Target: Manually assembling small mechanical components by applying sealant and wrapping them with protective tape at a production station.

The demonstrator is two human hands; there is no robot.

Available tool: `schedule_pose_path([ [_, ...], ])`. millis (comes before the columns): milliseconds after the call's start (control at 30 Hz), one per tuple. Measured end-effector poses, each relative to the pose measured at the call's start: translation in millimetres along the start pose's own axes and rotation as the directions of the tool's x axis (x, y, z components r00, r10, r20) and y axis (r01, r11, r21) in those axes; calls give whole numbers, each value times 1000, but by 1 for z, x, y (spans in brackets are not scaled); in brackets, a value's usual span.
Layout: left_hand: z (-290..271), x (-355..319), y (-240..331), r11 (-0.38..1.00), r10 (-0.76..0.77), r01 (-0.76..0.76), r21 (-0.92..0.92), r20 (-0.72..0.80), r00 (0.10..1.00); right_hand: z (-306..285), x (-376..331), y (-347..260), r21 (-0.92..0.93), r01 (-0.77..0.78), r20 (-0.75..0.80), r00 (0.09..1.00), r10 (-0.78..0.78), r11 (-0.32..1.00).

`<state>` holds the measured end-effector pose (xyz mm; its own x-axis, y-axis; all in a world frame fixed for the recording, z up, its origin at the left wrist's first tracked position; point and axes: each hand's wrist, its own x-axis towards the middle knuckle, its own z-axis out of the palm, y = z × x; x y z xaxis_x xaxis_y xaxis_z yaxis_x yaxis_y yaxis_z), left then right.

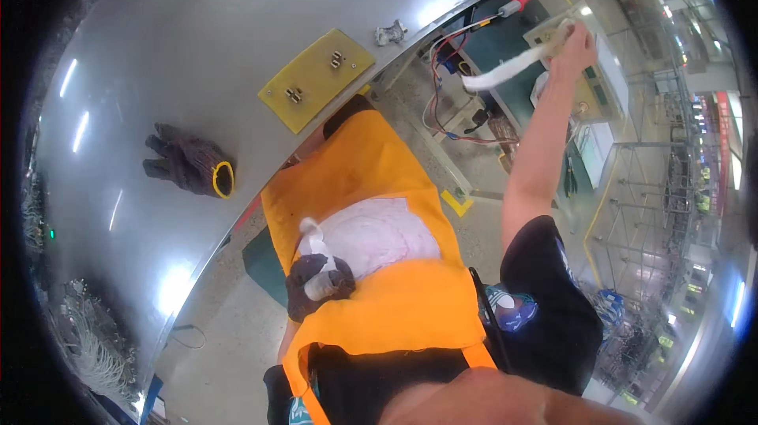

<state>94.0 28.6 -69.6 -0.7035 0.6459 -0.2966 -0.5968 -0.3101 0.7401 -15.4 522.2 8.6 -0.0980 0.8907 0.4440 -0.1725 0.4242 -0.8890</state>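
Note:
My left hand (298,289), in a dark glove, rests over my lap with its fingers closed round a crumpled white piece (320,286), whose kind I cannot make out. Under it, an orange apron (371,157) with a pale patch (379,235) covers my lap. My bare right hand (576,50) is stretched out to the far right, fingers closed on one end of a long white strip (505,71). The strip's other end hangs out to the left. Below that hand is a cream box-shaped device (588,97) on a dark green surface (513,93).
A grey metal table (237,46) curves along the left. On it lie a yellow board (304,82) with metal fittings, a dark glove (189,161) with a yellow cuff, and a small metal part (389,33). Red cables (436,70), a red-tipped tool (513,7) and pliers (570,176) lie right.

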Motion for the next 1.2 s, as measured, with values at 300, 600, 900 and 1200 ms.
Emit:
schedule_pose_path([
  [300, -9, -19, -16, 970, 33, -59, -235, -113, 993, -26, -64, 11, 338, -568, 323, 819, 475, 750],
  [600, -10, -29, -13, 919, 68, -168, -358, -274, 959, -17, -179, 53, -308, -341, 664, 591, 457, 888],
  [900, -12, -21, -9, 924, -128, -19, -382, -356, 926, 21, -197, 70, -177, -316, 841, 443, 310, 932],
  [1200, -17, -1, -7, 917, -85, 3, -399, -189, 978, 42, -199, 65, -246, -334, 833, 407, 375, 910],
])
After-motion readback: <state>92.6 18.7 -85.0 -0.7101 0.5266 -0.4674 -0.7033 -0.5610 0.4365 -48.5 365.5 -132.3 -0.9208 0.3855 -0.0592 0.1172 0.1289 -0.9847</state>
